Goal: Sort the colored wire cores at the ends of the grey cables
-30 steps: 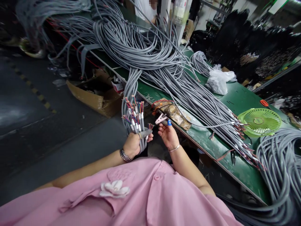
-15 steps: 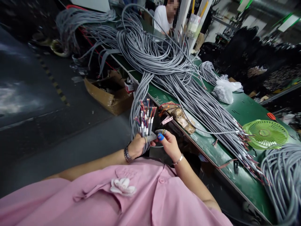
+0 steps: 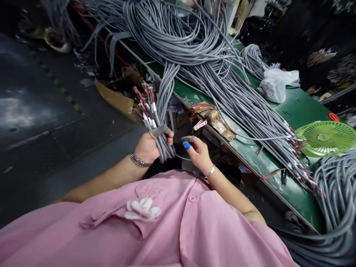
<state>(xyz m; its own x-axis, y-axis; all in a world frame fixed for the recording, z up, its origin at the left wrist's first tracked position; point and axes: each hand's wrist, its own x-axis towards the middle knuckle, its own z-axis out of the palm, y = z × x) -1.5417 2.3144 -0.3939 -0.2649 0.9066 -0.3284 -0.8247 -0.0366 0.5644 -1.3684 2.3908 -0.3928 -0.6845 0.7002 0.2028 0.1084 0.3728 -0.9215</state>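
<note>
My left hand is wrapped round a bundle of grey cables, tilted up to the left. At the bundle's top, thin coloured wires fan out above white sleeves. Grey covering shows on a left finger. To the right, clear of the bundle, my right hand is closed in a pinch, with a blue cover on the thumb and a grey one on the index finger. A thin grey strand curves from the bundle's lower end to the right hand; whether the fingers grip it is hidden.
Coiled grey cables cover much of the green table, with stripped ends to the right. A green fan, white plastic bag and pink clip lie there too. An open cardboard box stands on the floor.
My left hand has moved left and up with the cable bundle, apart from my right hand. The bundle leans further left. The view has tilted downward.
</note>
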